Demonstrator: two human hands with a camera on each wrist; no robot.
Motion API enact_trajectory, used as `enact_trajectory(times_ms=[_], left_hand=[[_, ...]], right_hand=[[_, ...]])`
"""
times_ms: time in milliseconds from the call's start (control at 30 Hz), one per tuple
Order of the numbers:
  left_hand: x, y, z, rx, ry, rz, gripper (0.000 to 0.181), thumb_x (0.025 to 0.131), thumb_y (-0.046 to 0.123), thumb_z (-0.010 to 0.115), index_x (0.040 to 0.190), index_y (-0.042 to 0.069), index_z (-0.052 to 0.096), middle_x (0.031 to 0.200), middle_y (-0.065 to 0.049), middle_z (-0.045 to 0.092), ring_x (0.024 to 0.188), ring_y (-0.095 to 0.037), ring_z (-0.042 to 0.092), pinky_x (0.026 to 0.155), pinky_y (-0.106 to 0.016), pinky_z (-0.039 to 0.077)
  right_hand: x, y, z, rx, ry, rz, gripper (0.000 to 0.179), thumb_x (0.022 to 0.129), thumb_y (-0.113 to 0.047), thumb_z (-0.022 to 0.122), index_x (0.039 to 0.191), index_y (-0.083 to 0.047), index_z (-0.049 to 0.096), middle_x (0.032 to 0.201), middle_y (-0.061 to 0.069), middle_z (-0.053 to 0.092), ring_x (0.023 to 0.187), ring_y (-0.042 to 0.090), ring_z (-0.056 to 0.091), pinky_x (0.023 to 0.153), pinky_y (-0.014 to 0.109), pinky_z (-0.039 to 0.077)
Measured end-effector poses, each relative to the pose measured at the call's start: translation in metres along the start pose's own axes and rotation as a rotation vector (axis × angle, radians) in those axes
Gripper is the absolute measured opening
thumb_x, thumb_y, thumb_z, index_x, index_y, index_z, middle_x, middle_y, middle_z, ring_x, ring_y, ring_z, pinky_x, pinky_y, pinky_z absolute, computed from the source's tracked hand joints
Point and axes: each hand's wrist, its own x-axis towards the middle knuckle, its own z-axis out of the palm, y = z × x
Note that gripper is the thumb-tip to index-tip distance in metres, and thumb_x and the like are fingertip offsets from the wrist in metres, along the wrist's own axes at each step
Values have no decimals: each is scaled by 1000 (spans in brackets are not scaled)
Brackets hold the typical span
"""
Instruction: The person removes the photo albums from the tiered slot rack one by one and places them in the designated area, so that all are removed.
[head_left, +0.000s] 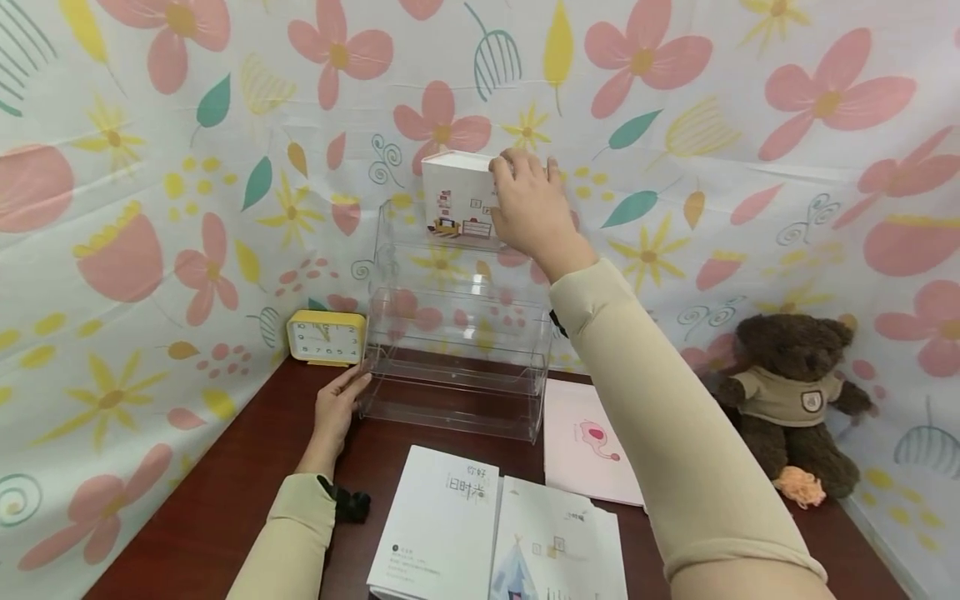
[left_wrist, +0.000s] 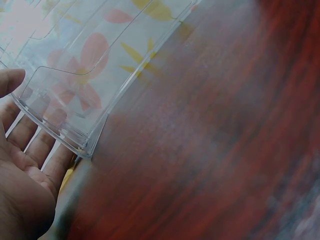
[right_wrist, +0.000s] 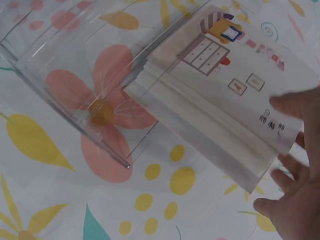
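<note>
A thick white book (head_left: 461, 196) with a drawn room on its cover stands at the top tier of a clear stepped rack (head_left: 457, 421). My right hand (head_left: 531, 200) grips the book at its upper right, thumb on the cover and fingers round the far side. In the right wrist view the book (right_wrist: 215, 95) shows its page edges beside the rack's clear panel (right_wrist: 75, 120). Low on the rack's left side, my left hand (head_left: 337, 408) holds the side panel. The left wrist view has the thumb in front of the clear panel (left_wrist: 75, 95), fingers behind it.
Two white books (head_left: 442, 517) (head_left: 558, 542) lie in front of the rack on the dark red table (head_left: 202, 492). A pink folder or book (head_left: 585, 433) lies to the right. A yellow clock (head_left: 326, 337) stands left, a brown teddy bear (head_left: 795, 392) right, near an orange yarn bundle (head_left: 801, 487).
</note>
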Motion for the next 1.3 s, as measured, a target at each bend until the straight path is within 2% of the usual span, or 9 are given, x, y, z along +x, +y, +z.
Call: enact_trajectory(times_ms=[67,133,267,367,500,700,933,1167,1300], left_hand=[[1,-1,-2,0,-1,-3,53,95,36,72,142,13,61,143,-8,58,122,-20,56,92,-34,48],[1,-2,-3,-3,-2,-8,54,94,36,72,142,13,60,143,-7,57,124,-20,55,95,-36,47],[0,-6,-6,-4,-14,-19,57,95,37,72,144,13,58,147,-7,53,128,-22,52,101,-42,44],[0,-7,-7,-9,-15,-22,57,94,36,72,144,12,57,148,-7,52,128,-23,51,103,-45,44],[-2,-4,-10,-9,-14,-21,58,94,36,72,145,11,57,149,-8,51,129,-23,51,104,-45,43],[-3,-3,-11,-5,-4,-16,57,95,35,72,144,11,57,148,-9,52,128,-23,51,101,-42,44],[-2,-4,-9,17,10,-10,57,95,38,72,143,12,58,146,-8,55,123,-19,54,90,-30,47],[0,-5,-6,8,9,-4,55,95,36,72,143,12,59,146,-9,55,124,-20,53,91,-32,48],[1,-6,-6,4,-1,-8,58,94,38,72,144,12,58,148,-7,53,123,-19,53,88,-28,48]], right_hand=[[-3,0,1,-16,-20,-26,63,100,-24,58,155,-16,29,159,15,26,146,36,26,116,65,12],[-6,0,5,-32,-6,-81,64,100,-25,62,155,-23,30,153,16,35,137,38,39,110,65,27],[-13,-1,19,-50,68,-262,66,97,-14,66,152,-36,37,131,16,52,99,35,59,73,50,52],[-19,-5,34,-55,128,-430,76,93,-1,61,153,-41,37,119,15,59,73,29,56,51,40,47],[-27,-11,52,-63,208,-540,82,91,3,55,155,-43,35,114,14,62,59,25,45,46,34,39],[-34,-18,62,-111,223,-494,90,90,7,55,157,-46,29,119,14,61,61,24,43,46,32,36],[-40,-17,70,-98,215,-478,92,92,11,50,158,-46,23,136,14,58,99,35,64,47,33,40],[-52,-7,74,-36,406,-556,82,89,9,51,154,-39,39,137,16,60,110,38,65,47,35,42],[-60,-6,74,0,502,-594,78,90,10,49,152,-36,45,133,16,63,102,35,69,44,32,35]])
